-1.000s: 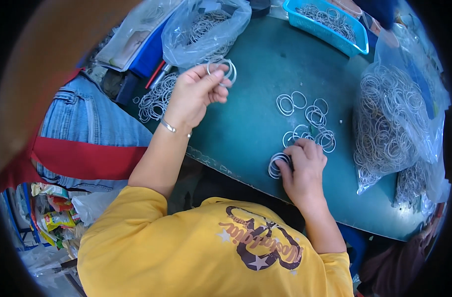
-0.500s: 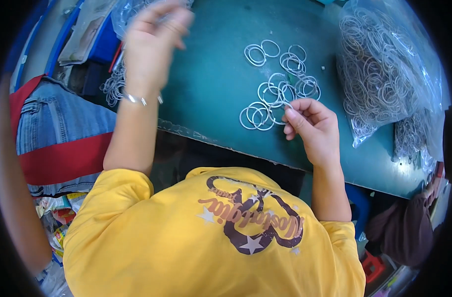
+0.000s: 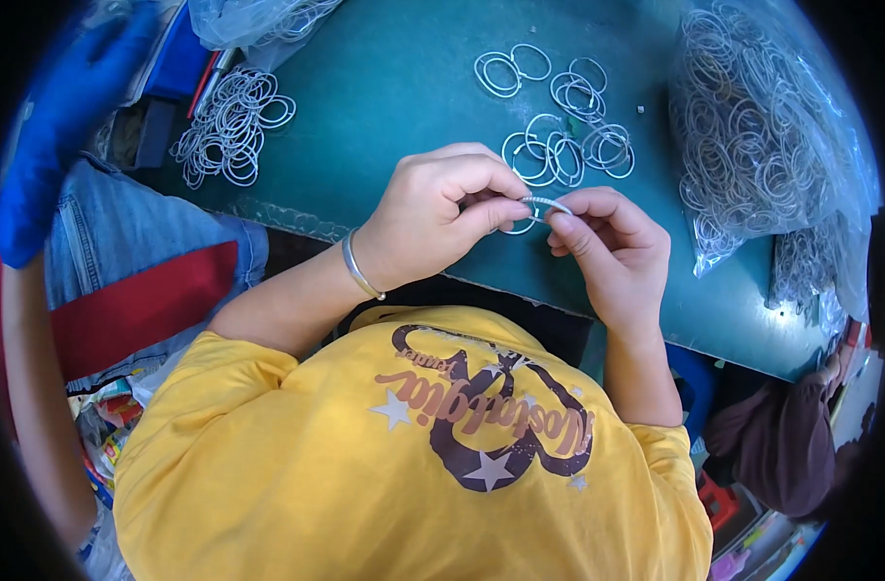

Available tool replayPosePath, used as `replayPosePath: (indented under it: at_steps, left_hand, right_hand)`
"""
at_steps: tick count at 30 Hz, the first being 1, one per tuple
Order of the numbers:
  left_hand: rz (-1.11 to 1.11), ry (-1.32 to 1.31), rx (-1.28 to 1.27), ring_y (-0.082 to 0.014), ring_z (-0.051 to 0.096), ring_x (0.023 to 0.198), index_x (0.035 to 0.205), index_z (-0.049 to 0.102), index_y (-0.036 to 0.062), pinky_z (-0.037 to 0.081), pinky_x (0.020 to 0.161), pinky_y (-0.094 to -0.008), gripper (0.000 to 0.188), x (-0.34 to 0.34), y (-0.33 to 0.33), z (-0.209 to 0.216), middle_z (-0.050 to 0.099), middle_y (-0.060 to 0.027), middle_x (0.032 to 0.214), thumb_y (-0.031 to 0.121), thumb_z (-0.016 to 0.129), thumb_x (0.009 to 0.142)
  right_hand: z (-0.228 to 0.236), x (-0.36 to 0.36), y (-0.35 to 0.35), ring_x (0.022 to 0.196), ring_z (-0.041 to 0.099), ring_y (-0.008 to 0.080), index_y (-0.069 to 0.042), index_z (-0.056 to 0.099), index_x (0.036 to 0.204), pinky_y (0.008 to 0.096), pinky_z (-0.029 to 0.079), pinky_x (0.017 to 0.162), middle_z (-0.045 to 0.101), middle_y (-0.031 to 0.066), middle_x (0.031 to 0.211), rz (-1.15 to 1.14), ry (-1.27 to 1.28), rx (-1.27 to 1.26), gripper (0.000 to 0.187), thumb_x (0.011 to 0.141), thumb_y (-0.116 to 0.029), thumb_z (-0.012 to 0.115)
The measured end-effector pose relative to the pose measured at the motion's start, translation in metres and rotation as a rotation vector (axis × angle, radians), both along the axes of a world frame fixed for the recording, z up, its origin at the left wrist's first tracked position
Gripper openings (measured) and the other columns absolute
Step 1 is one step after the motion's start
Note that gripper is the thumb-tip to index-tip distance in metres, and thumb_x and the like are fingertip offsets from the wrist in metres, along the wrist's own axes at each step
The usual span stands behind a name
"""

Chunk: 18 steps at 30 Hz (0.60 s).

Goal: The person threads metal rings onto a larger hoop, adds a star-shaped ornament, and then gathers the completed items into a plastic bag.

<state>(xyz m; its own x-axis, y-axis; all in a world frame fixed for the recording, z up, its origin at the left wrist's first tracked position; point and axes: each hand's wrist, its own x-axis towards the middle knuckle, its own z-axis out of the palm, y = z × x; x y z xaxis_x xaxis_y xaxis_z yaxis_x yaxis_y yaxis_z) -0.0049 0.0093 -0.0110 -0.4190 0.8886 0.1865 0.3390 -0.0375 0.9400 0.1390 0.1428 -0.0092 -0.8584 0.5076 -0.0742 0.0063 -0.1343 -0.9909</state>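
The ring point(image 3: 549, 202) by the near edge of the table point(image 3: 394, 107) was clamped in the right hand point(image 3: 619, 242) and, newly, left hand point(image 3: 428, 208), likely steadier.

Green worktop point(image 3: 384, 97), scuffed edge point(image 3: 280, 215), light glare point(image 3: 777, 312)

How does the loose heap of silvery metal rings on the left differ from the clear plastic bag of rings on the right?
The loose heap of silvery metal rings lies uncovered on the green tabletop; the clear plastic bag of rings keeps its contents enclosed. The heap is smaller; the bag is larger and bulging. Both contain many thin, silvery rings.
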Motion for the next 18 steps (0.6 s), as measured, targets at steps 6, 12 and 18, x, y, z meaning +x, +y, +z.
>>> replayPosePath:
  at_steps: [6,12,18]
  left_hand:
    - [0.008,-0.152,0.087,-0.0121,0.061,0.070,0.084,0.062,-0.0029,0.051,0.063,-0.0218,0.006,0.003,-0.002,-0.008,0.061,-0.0088,0.087,-0.004,0.064,0.079]
    - [-0.009,0.087,0.154,-0.0147,0.060,0.077,0.084,0.063,-0.0006,0.049,0.067,-0.0238,0.012,0.006,-0.002,0.000,0.061,-0.0095,0.088,-0.003,0.069,0.074]
    - [-0.057,0.033,0.146,-0.0158,0.060,0.077,0.083,0.064,0.0005,0.048,0.066,-0.0246,0.013,0.008,-0.004,-0.004,0.062,-0.0087,0.085,-0.002,0.070,0.072]
  right_hand:
    - [-0.001,-0.001,-0.003,0.072,0.055,0.0068,0.000,0.063,0.092,0.0179,0.046,0.063,0.058,0.0046,0.091,-0.052,0.112,0.238,0.019,0.075,0.004,0.069]
    - [-0.004,0.000,0.002,0.067,0.054,0.0079,-0.001,0.064,0.091,0.0176,0.043,0.054,0.057,0.0069,0.087,-0.002,0.233,0.691,0.016,0.076,0.002,0.068]
    - [-0.004,0.005,-0.005,0.069,0.055,0.0083,0.003,0.062,0.090,0.0179,0.045,0.056,0.056,0.0072,0.088,-0.050,0.182,0.022,0.009,0.081,0.002,0.063]
